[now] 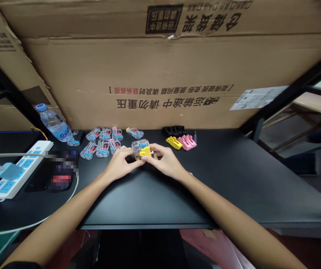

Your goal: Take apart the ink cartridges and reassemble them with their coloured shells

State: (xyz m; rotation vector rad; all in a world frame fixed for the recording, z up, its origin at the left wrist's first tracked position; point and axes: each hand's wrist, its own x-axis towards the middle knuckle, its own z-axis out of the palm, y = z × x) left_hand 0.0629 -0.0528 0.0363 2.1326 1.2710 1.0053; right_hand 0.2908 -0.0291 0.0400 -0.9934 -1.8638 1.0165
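In front of me, just above the table, my left hand (120, 163) is closed on a clear plastic case (140, 143) with blue parts inside. My right hand (168, 161) pinches a yellow plastic piece (146, 151) against the near face of that case. A small bit of pink shows by the right fingers; its kind I cannot make out. Several similar clear cases (103, 148) with blue and red parts lie beyond my left hand. Past my right hand lie yellow plastic pieces (174, 142), pink plastic pieces (187, 142) and a row of black plastic pieces (174, 130).
A small dark pointed item (195, 136) stands beside the pink pieces. At left are a water bottle (54, 122), a white power strip (20, 170) with a plugged-in blue adapter (8, 171), and a cable. Cardboard (160, 67) walls the back of the black table (149, 201).
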